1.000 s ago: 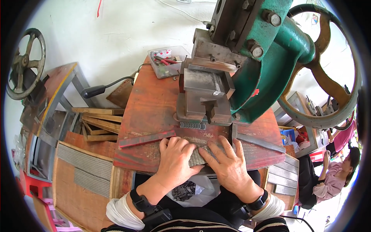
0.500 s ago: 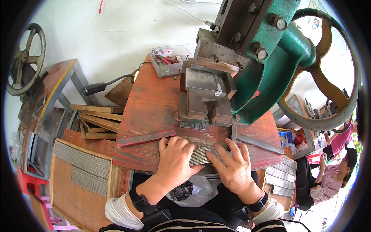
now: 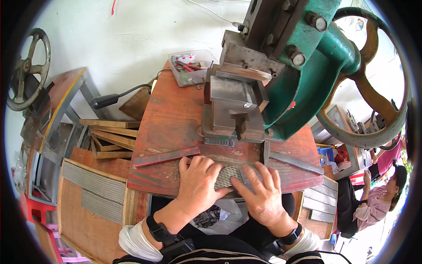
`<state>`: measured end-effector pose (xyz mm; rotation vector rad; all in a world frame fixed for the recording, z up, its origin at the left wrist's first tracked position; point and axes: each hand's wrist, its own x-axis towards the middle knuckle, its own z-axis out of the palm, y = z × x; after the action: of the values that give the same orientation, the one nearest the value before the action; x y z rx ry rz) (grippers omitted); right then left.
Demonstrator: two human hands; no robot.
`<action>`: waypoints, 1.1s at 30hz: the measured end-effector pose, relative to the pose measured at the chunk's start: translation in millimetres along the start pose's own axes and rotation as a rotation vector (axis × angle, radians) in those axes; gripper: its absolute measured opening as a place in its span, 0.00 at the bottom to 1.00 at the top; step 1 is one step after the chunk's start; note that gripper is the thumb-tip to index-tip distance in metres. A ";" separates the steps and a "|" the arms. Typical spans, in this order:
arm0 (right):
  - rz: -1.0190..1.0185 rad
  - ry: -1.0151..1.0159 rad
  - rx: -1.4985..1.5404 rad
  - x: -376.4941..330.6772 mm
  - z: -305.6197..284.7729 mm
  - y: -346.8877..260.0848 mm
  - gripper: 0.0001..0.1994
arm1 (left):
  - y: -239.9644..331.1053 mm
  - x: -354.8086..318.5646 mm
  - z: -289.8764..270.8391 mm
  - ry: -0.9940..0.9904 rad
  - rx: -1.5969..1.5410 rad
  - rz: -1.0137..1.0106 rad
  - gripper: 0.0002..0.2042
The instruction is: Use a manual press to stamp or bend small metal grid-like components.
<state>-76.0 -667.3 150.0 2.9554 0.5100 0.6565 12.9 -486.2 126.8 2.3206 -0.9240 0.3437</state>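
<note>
A small block of ridged grey metal strips (image 3: pixel 226 177) lies at the front edge of the worn red tabletop (image 3: pixel 165 110). My left hand (image 3: pixel 195 185) grips its left side, the thumb along the near edge and the fingers curled on the table. My right hand (image 3: pixel 266 200) is at the block's right side, fingers stretched out and apart. Its thumb side touches the block; a grey patch beneath the fingers is mostly covered. Beyond my hands lies a short slotted metal strip (image 3: pixel 219 142), in front of the press's steel fixture (image 3: pixel 237 116).
A green hand press (image 3: pixel 327 61) with a large wheel (image 3: pixel 365 83) towers at the right. A red bar (image 3: pixel 167 157) and an L-shaped metal bar (image 3: pixel 294 163) flank my hands. Trays of strips (image 3: pixel 66 207) stand both sides; a plastic tool box (image 3: pixel 193 79) sits behind. A person (image 3: pixel 373 202) is at far right.
My right hand has shifted slightly left, with its fingers moving over the block's right edge. My left hand keeps its hold on the block.
</note>
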 end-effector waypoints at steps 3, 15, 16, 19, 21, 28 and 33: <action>-0.032 0.034 0.021 -3.5 0.6 5.6 0.21 | -0.1 -0.4 0.6 0.007 0.003 0.002 0.27; -0.094 0.111 0.058 -3.7 7.4 21.0 0.20 | -0.1 -0.4 0.4 0.002 0.011 0.009 0.26; -0.099 0.124 0.057 -4.5 8.0 22.4 0.20 | -0.4 -0.2 1.0 0.001 0.010 0.009 0.26; -0.106 0.146 0.065 -6.0 6.8 24.6 0.21 | -0.2 -0.8 0.8 0.002 -0.006 0.000 0.28; -0.109 0.151 0.073 -4.6 6.8 25.9 0.21 | 0.9 -0.2 1.0 0.005 -0.010 0.005 0.28; -0.157 0.135 0.136 2.7 3.3 25.7 0.21 | 6.2 2.2 0.8 0.010 0.008 0.011 0.26; -0.175 0.144 0.092 2.0 3.1 23.6 0.20 | 12.8 4.1 -0.3 0.004 0.027 -0.029 0.27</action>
<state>-65.7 -688.9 151.3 2.9149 0.8213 0.8510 7.0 -495.4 134.5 2.3546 -0.8881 0.3505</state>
